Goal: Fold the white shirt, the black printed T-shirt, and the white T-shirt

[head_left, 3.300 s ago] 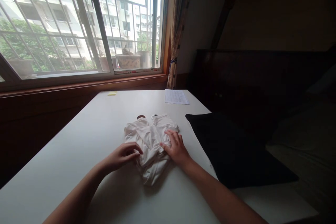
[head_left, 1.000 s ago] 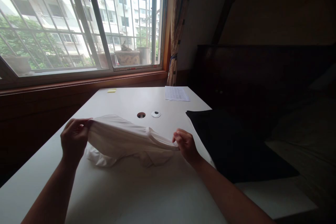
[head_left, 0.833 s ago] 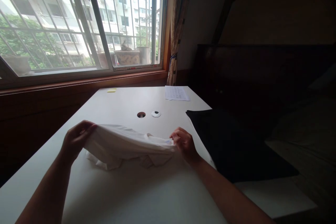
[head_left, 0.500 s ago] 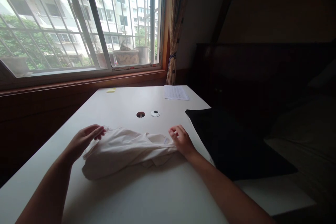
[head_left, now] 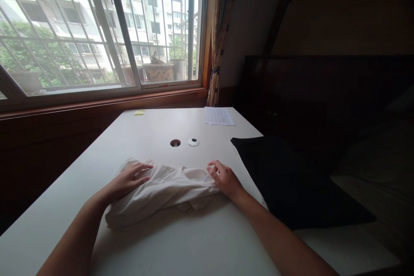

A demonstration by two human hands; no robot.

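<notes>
A white shirt [head_left: 171, 194], loosely folded into a wrinkled bundle, lies across the table in front of me. My left hand [head_left: 131, 177] rests flat on its left part, fingers stretched out and slightly spread. By the right end, near what looks like the neckline with a small bluish mark, is my right hand [head_left: 224, 179]. Its fingers are half bent, thumb and forefinger apart, and it touches or hovers just over the cloth; I cannot tell which. No fabric shows gripped in either hand.
The white table [head_left: 155, 250] has a round cable hole [head_left: 175, 143] with its loose cap [head_left: 193, 142] alongside. Printed papers [head_left: 220, 116] and yellow sticky notes [head_left: 139, 113] lie at the far edge. Black cloth [head_left: 291, 181] covers the right side. Beyond stands a barred window [head_left: 155, 30].
My left hand has moved right from the shirt's left edge onto its top, its fingers opening out flat. The right hand has stayed at the right end, its fingers slightly straighter.
</notes>
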